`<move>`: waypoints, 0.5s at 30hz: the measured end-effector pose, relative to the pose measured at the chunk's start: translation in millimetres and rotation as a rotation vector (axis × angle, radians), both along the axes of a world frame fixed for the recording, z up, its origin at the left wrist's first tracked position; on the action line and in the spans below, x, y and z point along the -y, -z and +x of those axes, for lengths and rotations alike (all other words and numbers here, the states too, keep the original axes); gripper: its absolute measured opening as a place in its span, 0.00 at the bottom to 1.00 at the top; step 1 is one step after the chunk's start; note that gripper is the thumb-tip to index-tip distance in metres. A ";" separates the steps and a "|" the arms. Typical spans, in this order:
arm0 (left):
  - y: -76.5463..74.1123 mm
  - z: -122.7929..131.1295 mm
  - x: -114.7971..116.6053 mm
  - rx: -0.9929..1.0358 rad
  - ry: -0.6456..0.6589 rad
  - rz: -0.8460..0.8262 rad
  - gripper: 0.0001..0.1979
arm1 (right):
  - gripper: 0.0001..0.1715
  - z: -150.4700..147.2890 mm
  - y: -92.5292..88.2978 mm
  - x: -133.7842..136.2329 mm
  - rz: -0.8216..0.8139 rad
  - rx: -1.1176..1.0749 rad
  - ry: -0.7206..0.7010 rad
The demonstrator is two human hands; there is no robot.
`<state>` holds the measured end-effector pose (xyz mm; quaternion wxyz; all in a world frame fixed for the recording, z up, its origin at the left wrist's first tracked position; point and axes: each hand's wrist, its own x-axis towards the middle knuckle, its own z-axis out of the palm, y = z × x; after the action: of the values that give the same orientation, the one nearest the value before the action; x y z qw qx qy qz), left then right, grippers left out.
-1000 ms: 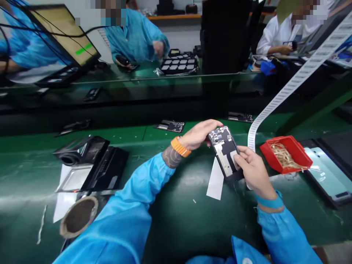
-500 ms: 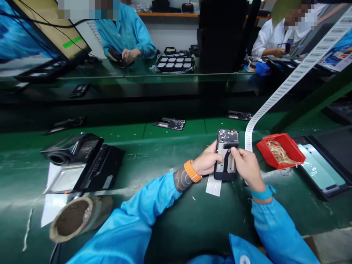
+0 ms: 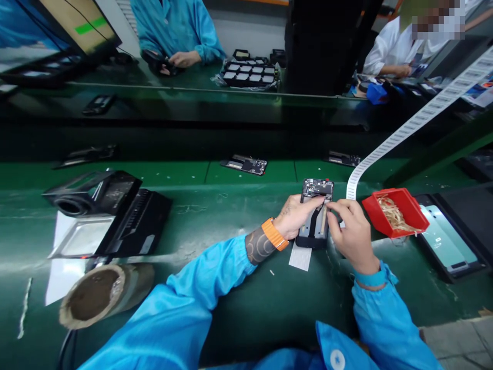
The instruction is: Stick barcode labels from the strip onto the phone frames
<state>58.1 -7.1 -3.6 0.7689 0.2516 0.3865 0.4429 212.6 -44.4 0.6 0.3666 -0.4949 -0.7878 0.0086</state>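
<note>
Bare left hand (image 3: 295, 218) is closed on the left side of 1 opened, black, rectangular phone body (image 3: 313, 239), held over the green, smooth worktop (image 3: 254, 308) and partly covering a white paper slip (image 3: 300, 258). At its right edge, the bare right hand's (image 3: 352, 236) thumb and forefinger are brought close together (whether anything is pinched cannot be told).

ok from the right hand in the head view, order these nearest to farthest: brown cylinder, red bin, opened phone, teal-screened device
From the right hand:
1. opened phone, at its fingertips, on the left
2. red bin, to the right
3. teal-screened device, right, past the bin
4. brown cylinder, far left
</note>
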 end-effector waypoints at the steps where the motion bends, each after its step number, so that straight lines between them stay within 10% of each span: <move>1: 0.3 -0.3 0.7 -0.033 -0.015 0.031 0.16 | 0.12 -1.3 0.9 -0.8 0.009 0.021 0.000; 15: 1.3 -1.8 10.2 -0.007 0.125 0.195 0.17 | 0.09 7.0 1.9 -11.6 -0.134 0.160 -0.019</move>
<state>56.4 -17.3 -4.9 0.7657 0.3503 0.3278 0.4285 219.6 -32.7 -1.4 0.2685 -0.5099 -0.8169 0.0255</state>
